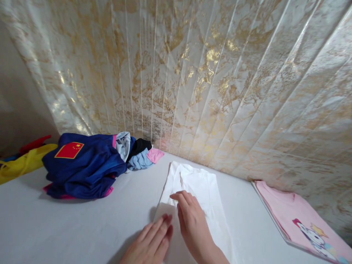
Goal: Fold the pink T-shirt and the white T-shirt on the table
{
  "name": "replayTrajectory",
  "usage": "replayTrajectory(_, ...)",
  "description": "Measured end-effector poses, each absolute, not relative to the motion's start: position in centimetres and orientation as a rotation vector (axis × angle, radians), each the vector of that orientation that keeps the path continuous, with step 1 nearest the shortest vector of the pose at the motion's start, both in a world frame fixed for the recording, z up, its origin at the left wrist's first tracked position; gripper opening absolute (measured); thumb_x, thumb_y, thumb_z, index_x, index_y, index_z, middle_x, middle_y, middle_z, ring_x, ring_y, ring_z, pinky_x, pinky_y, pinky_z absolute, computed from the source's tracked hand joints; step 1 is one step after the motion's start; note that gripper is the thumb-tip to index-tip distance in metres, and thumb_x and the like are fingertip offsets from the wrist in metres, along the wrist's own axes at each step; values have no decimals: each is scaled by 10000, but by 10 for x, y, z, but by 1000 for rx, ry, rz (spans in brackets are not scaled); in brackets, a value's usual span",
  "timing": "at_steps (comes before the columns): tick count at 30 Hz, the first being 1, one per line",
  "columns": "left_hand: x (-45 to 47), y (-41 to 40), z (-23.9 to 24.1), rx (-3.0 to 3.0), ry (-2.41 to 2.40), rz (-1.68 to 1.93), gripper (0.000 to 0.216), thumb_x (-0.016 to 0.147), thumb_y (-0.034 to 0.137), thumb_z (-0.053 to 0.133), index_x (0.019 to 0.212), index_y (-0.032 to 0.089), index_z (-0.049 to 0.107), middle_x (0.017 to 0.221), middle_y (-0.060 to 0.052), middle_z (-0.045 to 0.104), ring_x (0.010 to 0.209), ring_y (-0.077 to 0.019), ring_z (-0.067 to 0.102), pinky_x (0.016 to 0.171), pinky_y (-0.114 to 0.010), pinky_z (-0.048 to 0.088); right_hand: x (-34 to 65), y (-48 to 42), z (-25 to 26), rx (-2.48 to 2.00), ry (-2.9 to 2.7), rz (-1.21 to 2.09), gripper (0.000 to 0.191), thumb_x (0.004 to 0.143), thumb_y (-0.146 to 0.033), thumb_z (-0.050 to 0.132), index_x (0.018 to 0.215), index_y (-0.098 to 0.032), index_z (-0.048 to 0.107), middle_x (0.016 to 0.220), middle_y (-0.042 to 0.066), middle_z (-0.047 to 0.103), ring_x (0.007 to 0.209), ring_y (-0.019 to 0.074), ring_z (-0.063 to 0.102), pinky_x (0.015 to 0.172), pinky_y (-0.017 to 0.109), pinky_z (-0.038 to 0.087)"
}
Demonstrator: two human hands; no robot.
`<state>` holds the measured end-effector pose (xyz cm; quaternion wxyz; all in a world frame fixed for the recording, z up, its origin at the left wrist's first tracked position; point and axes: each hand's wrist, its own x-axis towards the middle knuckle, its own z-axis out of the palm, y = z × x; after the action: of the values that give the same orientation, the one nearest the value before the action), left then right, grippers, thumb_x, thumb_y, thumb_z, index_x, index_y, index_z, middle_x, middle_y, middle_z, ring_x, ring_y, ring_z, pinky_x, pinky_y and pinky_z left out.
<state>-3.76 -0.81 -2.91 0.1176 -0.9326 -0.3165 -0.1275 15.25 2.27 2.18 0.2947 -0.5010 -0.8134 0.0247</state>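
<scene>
A white garment point(202, 187), narrow and partly folded, lies lengthwise on the pale surface in front of me. My left hand point(151, 240) rests with its fingers stretched out over a smooth, whitish flat panel point(165, 209) at the garment's left side; I cannot tell whether this is a board or a folded layer of cloth. Just right of it, my right hand point(189, 216) reaches over the garment, fingers bent leftward and the thumb apart from them. Its fingertips touch the white cloth near a crease. The near end of the garment is partly hidden by my hands.
To the left lies a heaped navy garment point(90, 172) with a red flag patch. Behind it are light blue point(140, 160), black and pink cloths. A yellow cloth point(27, 161) sits at the far left. Rightward is a folded pink shirt point(297, 216). A gold-patterned curtain point(192, 73) hangs behind.
</scene>
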Motion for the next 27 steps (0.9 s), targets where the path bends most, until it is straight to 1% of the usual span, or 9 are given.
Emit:
replayTrajectory(2, -25, -1, -25, -2785, -1027, -376, 544, 895, 344, 530, 1372, 88, 482, 1464, -168, 415, 1334, -302, 405, 1064, -378, 368, 171, 8, 12, -1309, -2225, -11, 448, 863, -31, 366, 1245, -202, 527, 1199, 81, 637, 1040, 192, 615, 846, 312, 480)
replayTrajectory(4, -15, 3, -24, -2856, -1148, -349, 710, 851, 454, 588, 1418, 61, 418, 1505, -208, 316, 1382, -362, 306, 1095, -439, 323, 191, -8, -13, -1259, -2331, -181, 527, 879, -114, 425, 1397, -210, 411, 1370, 90, 553, 1220, 223, 547, 917, 317, 473)
replayTrajectory(7, -8, 3, -25, -2914, -1255, -267, 815, 806, 447, 639, 1469, 86, 334, 1536, -211, 213, 1410, -381, 225, 1119, -470, 271, 215, -30, -58, -1415, -2273, -380, 755, 893, -444, 525, 1527, -220, 180, 1441, 120, 473, 1269, 314, 506, 938, 395, 477)
replayTrajectory(10, -11, 2, -34, -2889, -1269, -258, 831, 816, 454, 615, 1502, 141, 267, 1558, -176, 157, 1427, -373, 169, 1119, -478, 257, 229, -43, -82, -1567, -2209, -421, 896, 865, -590, 516, 1541, -238, 44, 1474, 112, 415, 1281, 344, 485, 959, 439, 469)
replayTrajectory(13, -20, 4, -48, -2835, -1238, -316, 870, 810, 531, 598, 1516, 184, 226, 1564, -161, 146, 1427, -390, 156, 1108, -507, 258, 240, -46, -80, -1514, -2281, -450, 925, 864, -574, 531, 1539, -195, 26, 1474, 139, 399, 1269, 337, 499, 915, 412, 504)
replayTrajectory(15, -24, 8, -52, -2818, -1182, -358, 868, 830, 548, 573, 1524, 197, 188, 1565, -153, 149, 1428, -375, 169, 1112, -496, 257, 246, -45, -72, -1498, -2295, -489, 920, 874, -542, 534, 1537, -155, 27, 1463, 167, 402, 1260, 333, 509, 894, 401, 518)
replayTrajectory(21, -15, 18, -31, -2982, -977, -375, 738, 934, 400, 470, 1535, 207, 87, 1571, -93, 167, 1429, -262, 230, 1132, -410, 263, 247, -50, -62, -1604, -2182, -550, 866, 906, -496, 478, 1534, -116, 17, 1475, 197, 373, 1301, 359, 456, 929, 481, 496)
replayTrajectory(24, -6, 21, -29, -3036, -954, -387, 720, 934, 365, 489, 1533, 221, 116, 1569, -84, 176, 1422, -260, 250, 1133, -413, 268, 249, -51, -64, -1654, -2188, -489, 871, 904, -480, 494, 1533, -125, 7, 1487, 183, 360, 1327, 352, 422, 954, 495, 489)
replayTrajectory(27, -4, 22, -31, -3003, -912, -454, 738, 938, 351, 498, 1535, 204, 90, 1567, -95, 174, 1418, -264, 259, 1141, -411, 256, 262, -52, -64, -1751, -2117, -398, 803, 925, -442, 483, 1536, -175, 35, 1526, 148, 297, 1366, 326, 364, 1000, 494, 466)
